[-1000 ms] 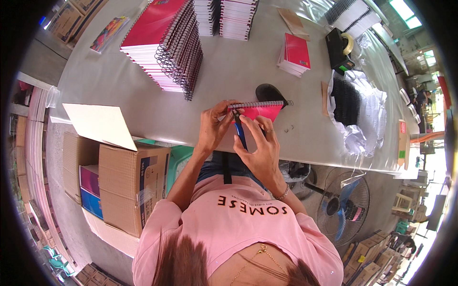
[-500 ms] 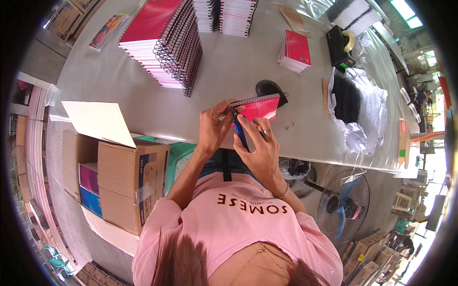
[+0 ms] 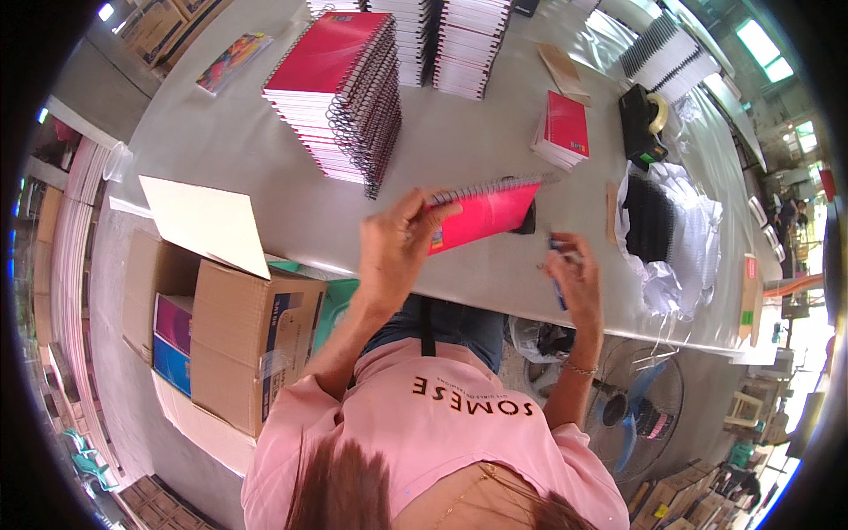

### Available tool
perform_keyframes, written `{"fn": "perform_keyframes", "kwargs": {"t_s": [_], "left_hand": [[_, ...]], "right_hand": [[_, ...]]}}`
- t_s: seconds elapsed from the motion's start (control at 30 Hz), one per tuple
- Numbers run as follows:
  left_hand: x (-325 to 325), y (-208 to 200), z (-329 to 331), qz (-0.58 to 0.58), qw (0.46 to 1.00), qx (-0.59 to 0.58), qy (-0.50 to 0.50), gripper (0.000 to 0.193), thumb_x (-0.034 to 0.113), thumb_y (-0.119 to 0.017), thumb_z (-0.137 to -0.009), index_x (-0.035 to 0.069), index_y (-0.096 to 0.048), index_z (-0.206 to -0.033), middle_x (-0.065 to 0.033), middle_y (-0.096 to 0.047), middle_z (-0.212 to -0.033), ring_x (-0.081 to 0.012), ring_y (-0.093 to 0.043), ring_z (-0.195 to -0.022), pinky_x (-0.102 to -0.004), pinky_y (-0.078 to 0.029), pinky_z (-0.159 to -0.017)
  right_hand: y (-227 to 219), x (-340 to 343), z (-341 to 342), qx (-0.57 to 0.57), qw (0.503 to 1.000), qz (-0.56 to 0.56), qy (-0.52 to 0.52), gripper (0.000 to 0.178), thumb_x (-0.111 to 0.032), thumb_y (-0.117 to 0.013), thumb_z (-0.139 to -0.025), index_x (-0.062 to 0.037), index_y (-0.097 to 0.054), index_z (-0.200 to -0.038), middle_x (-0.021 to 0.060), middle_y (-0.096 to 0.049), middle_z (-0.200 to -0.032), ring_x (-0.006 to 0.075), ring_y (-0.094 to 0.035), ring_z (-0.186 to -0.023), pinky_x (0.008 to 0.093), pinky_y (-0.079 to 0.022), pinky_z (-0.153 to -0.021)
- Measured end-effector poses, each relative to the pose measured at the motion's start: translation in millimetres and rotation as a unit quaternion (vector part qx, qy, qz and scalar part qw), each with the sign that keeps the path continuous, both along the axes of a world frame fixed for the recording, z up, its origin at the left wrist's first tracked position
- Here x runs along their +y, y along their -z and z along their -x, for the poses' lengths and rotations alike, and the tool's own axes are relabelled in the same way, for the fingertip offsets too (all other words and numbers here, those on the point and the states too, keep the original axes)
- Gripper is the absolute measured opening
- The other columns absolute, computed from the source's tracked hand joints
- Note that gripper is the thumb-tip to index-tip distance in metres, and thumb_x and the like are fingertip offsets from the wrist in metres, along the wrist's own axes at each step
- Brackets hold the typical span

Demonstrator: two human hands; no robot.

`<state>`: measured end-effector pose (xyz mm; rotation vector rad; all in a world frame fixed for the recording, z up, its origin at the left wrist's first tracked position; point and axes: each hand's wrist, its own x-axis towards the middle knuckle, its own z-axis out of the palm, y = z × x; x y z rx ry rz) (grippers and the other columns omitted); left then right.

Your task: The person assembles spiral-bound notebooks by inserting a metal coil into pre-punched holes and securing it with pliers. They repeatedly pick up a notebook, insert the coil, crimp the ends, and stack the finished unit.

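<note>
A red spiral-bound notebook is held up over the near table edge by my left hand, fingers closed on its left end. Its black coil runs along the far edge and is blurred at the right end. To the right of the notebook and apart from it, my right hand is closed round blue-handled pliers, slightly smeared by motion. A dark object partly hidden behind the notebook lies on the table. A tall stack of red spiral notebooks stands beyond my left hand.
More stacks of bound notebooks stand at the back. On the right are a small red notebook pile, a tape dispenser and black coils in white wrapping. An open carton sits at left; a fan stands below right.
My right hand has moved right with the pliers, away from the coil's left end. My left hand still holds the notebook, now tilted differently. The whole view has shifted slightly.
</note>
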<state>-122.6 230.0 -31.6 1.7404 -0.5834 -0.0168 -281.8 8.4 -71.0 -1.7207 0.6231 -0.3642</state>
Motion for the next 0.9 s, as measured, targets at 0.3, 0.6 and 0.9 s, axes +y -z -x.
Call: {"fn": "perform_keyframes", "kwargs": {"t_s": [0.3,0.6,0.9], "left_hand": [[21,-97,-105,0.274,0.913,-0.203,-0.223,0.023,0.023,-0.072,-0.092,0.000,-0.069,-0.096,0.0087,-0.044,-0.062,-0.0015,-0.032,-0.057,-0.0215,-0.025,-0.050],[20,-57,-149,0.184,0.902,-0.210,-0.331,0.023,0.024,-0.056,-0.100,0.001,-0.053,-0.099,-0.0060,-0.054,-0.093,-0.0147,-0.047,-0.076,-0.0288,-0.040,-0.068],[13,-48,-157,0.198,0.915,-0.214,-0.278,0.023,0.022,-0.048,-0.103,0.001,-0.056,-0.098,-0.0081,-0.050,-0.098,-0.0195,-0.045,-0.089,-0.0324,-0.038,-0.085]], "right_hand": [[71,-68,21,0.079,0.872,0.440,0.201,0.033,-0.008,-0.066,-0.082,-0.0114,-0.065,-0.115,0.0131,-0.057,-0.115,0.0346,-0.049,-0.117,0.0461,-0.035,-0.104],[60,-59,-1,0.113,0.863,0.430,0.239,0.030,-0.017,-0.067,-0.085,-0.0188,-0.067,-0.116,0.0094,-0.056,-0.117,0.0322,-0.051,-0.119,0.0485,-0.036,-0.103],[56,-100,-27,0.028,0.875,0.451,0.177,0.023,-0.018,-0.066,-0.088,-0.0113,-0.069,-0.110,0.0133,-0.065,-0.117,0.0310,-0.057,-0.109,0.0414,-0.043,-0.096]]}}
